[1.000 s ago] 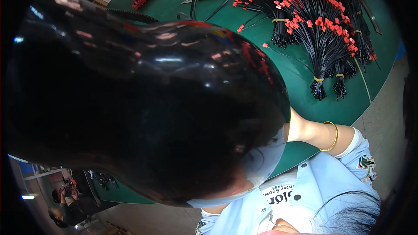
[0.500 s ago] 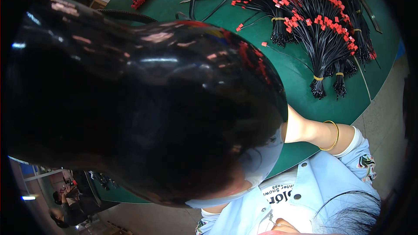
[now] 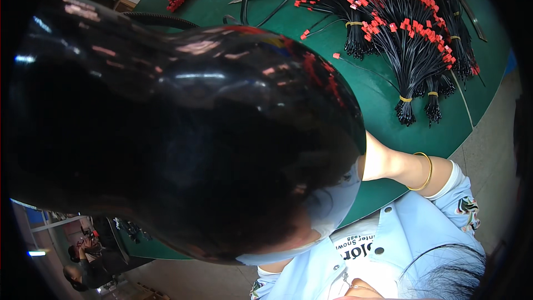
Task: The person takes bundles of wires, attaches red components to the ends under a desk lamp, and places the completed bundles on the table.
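Mostly my view is blocked by a dark head (image 3: 183, 133); my right forearm (image 3: 400, 166) reaches under it over the green surface (image 3: 377, 89), so I cannot tell either hand's grip.

Single head-mounted fisheye view, facing steeply down. Close glossy black dome (image 3: 183, 133) blocks most of the frame, both hands hidden behind it. Green desk (image 3: 377, 86) seen beyond, at upper right; straight edges bent toward the dark rim.

A glossy black dome (image 3: 183, 133) fills most of my view and hides both my hands. My right forearm (image 3: 394, 164), with a gold bangle (image 3: 426, 171), reaches under it, and beyond it bundled black wires with red tips (image 3: 400, 28) lie on the green table (image 3: 377, 89).
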Available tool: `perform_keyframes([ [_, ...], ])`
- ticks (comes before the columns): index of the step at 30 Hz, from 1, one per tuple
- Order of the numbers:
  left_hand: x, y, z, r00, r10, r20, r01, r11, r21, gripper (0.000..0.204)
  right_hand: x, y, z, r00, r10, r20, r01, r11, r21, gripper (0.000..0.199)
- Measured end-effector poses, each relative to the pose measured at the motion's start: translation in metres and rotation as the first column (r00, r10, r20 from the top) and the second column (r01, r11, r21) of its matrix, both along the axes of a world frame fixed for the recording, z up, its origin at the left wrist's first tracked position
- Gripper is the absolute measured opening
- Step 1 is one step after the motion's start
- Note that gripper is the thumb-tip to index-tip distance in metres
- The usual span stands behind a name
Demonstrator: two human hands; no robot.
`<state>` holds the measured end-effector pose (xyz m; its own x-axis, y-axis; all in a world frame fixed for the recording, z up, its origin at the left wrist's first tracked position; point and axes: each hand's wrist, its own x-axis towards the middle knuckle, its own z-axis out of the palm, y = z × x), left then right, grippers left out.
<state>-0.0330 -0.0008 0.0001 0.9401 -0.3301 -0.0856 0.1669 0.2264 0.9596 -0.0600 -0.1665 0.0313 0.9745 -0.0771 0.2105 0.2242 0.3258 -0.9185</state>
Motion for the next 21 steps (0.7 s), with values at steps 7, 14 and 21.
perform_keyframes([
  [7,0.001,0.008,0.002,0.984,-0.065,-0.167,0.050,0.994,-0.094,0.021,0.004,-0.006,0.000,0.995,0.095,0.040,-0.093,0.994,-0.051,0.019],
  [14,0.002,0.004,-0.003,0.993,-0.019,0.117,0.020,1.000,-0.014,0.026,-0.001,-0.003,0.004,0.998,0.000,-0.059,-0.015,0.966,-0.260,0.019],
  [21,0.011,0.003,0.012,0.978,-0.173,-0.121,0.156,0.978,-0.140,0.028,0.004,-0.006,-0.003,1.000,-0.004,0.009,0.005,0.995,-0.103,0.020],
])
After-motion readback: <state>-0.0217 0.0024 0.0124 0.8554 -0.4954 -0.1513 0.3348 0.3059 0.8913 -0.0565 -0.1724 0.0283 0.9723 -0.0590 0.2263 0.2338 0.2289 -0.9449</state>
